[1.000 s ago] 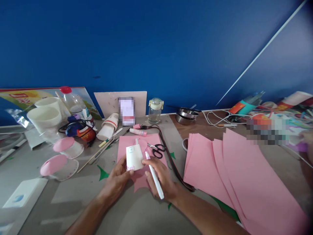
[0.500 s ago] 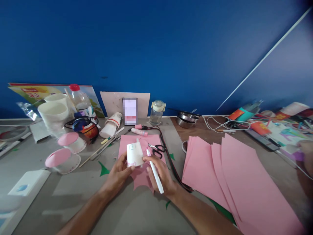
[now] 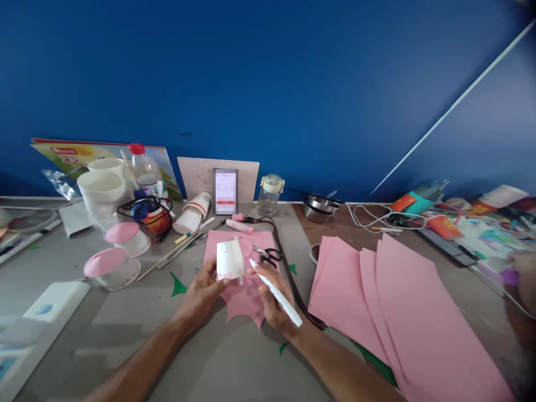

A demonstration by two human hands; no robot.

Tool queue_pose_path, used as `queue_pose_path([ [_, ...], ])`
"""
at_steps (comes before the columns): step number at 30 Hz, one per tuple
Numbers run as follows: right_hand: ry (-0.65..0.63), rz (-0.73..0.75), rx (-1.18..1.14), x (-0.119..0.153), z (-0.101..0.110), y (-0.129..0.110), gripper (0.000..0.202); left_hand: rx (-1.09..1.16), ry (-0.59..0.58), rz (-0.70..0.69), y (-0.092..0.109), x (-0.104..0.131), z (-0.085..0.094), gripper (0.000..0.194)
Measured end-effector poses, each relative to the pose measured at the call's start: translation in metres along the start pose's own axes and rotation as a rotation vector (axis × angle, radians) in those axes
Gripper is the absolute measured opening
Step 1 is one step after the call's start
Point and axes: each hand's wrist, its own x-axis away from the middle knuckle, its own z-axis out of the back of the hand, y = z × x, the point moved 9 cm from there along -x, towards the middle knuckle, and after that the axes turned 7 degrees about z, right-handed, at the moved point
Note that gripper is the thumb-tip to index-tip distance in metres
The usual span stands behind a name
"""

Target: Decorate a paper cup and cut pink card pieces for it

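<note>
My left hand grips a small white paper cup by its left and lower edge; the cup bears a small drawn square and pink marks along its lower rim. In my right hand is a white pen, tilted, its tip just right of the cup. Beneath both lies a pink sheet with a scalloped front edge. Black-handled scissors rest on the sheet behind my right hand. A pink and white glue stick lies at the sheet's back edge.
Two pink-topped cups, stacked white cups and a bottle stand left. A phone leans at the back beside a water jar. Pink sheets cover the right. Another person's hand shows at the right edge.
The pen in my right hand has swung lower and flatter, its rear end moving right, and its tip has drawn slightly away from the cup. The view has shifted slightly.
</note>
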Motion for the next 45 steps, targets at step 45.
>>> queue_pose_path([
  [45,-0.107,-0.084,0.001,0.002,-0.009,0.004,0.023,-0.219,0.154,-0.013,0.002,-0.003,0.010,0.066],
])
